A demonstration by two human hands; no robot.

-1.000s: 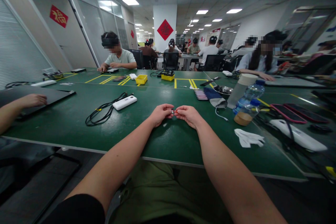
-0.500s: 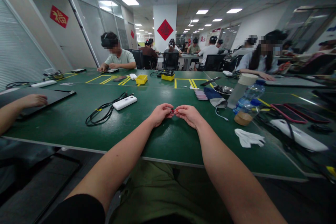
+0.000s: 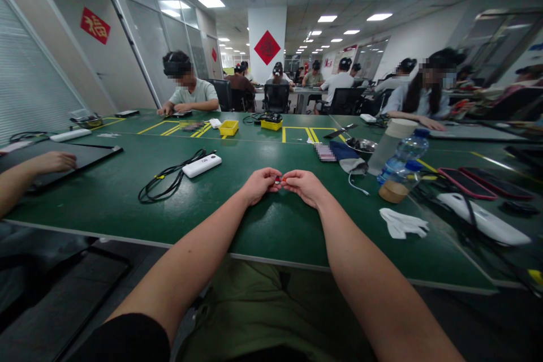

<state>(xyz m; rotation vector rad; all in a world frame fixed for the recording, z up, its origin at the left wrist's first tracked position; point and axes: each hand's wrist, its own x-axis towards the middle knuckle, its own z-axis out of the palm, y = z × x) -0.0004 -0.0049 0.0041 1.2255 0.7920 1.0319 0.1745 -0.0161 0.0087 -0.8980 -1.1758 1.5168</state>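
Note:
Above the green table (image 3: 169, 220), my left hand (image 3: 259, 185) and my right hand (image 3: 304, 185) meet fingertip to fingertip. My left hand's fingers pinch a small red and white piece (image 3: 278, 180). A tiny orange-red piece (image 3: 284, 179) sits in the closed fingertips of my right hand. Both pieces are too small to identify. To the left of my hands lie a white power bank (image 3: 202, 166) and a looped black cable (image 3: 163, 184).
At the right stand a grey bottle (image 3: 389, 150) and clear bottles with blue caps (image 3: 407, 153), with a white glove (image 3: 403, 223) in front. Farther back are two yellow trays (image 3: 229, 128) and a metal bowl (image 3: 360, 145). Another person's hand (image 3: 57, 162) rests at the left.
My fingertips have shifted very slightly, and more of the red and white piece shows between them. Both arms are in nearly the same place.

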